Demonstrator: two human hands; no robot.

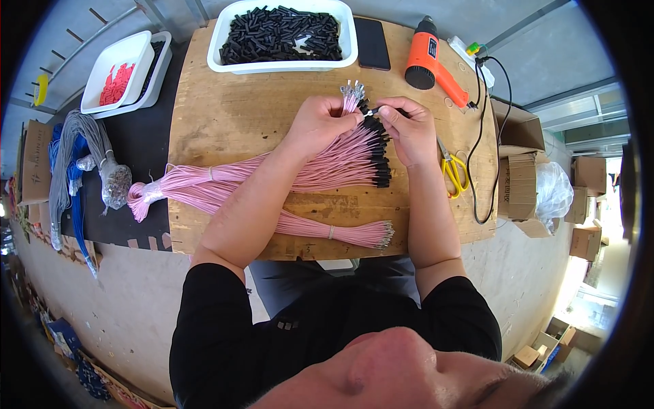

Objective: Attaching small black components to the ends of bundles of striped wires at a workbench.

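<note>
My left hand (pixel 319 124) is closed on a small bunch of pink wires, whose bare metal terminals (pixel 352 92) stick up past the fingers. Between finger and thumb my right hand (pixel 411 129) pinches a short black sleeve (pixel 373 111), right at the metal tip of one wire by the left fingertips. Whether the sleeve is over that tip cannot be made out. Beneath both hands spreads a large bundle of pink wires (pixel 327 170), with black sleeves (pixel 379 163) on its right ends. Nearer me lies a second pink bundle (pixel 330 232) with bare metal ends.
At the back of the wooden table (pixel 225 102) stands a white tub of black sleeves (pixel 279 66), beside a dark phone (pixel 373 44). An orange heat gun (pixel 429 61) and yellow-handled scissors (pixel 454 174) lie right. Left are a tub with red pieces (pixel 136 51) and grey wires (pixel 95 129).
</note>
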